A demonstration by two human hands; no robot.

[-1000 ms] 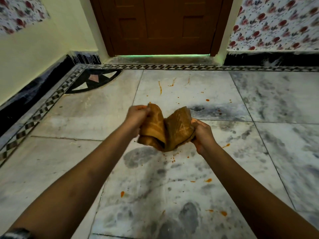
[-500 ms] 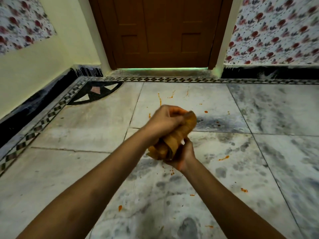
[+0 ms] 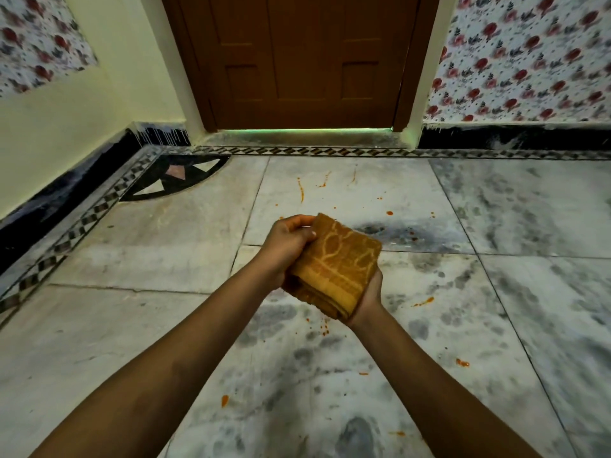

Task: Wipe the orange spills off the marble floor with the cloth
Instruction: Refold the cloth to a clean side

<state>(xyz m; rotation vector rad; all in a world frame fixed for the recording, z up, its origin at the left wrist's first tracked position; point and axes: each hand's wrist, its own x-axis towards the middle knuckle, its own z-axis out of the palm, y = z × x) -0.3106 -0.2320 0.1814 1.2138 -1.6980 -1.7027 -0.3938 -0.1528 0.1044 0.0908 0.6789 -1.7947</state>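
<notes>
**Cloth folded, held in both hands above floor — spills unwiped**

Cloth [image 3: 334, 264]: orange-brown towel w/ lighter woven pattern, folded into a thick rectangular pad. Held mid-air in front of the person, centre frame, not touching the floor.

L hand [image 3: 287, 244]: on the cloth's left/far edge, fingers curled over the top corner, thumb pressed on the upper face. Clamped on the cloth.

R hand [image 3: 367, 297]: under the cloth's near-right end, palm up, mostly hidden by the fabric. Fingers wrapped underneath, supporting it; exact finger positions can't tell, but it's gripping the cloth.

Both forearms bare, come in from the bottom corners and converge at the cloth.

Marble floor [image 3: 529, 259]: white/grey veined slabs, dark smudges in places. Orange spills [image 3: 300, 193] scattered:
- streaks on the far slab near the door
- small dots right of those streaks, approx. level w/ the cloth's far edge
- a dash right of the R hand
- specks directly below the cloth
- blobs nearer the camera, one between the forearms low-left, one to the right of the R forearm

Surroundings: brown wooden door [image 3: 307, 61] straight ahead, shut, thin green light along its bottom gap. Floral wallpaper [image 3: 529, 54] to the right of it, and a patch on the left wall. Black skirting plus checkered border strip [image 3: 82, 223] run along the floor edge; dark fan-shaped inlay [image 3: 175, 176] in the left corner.
</notes>
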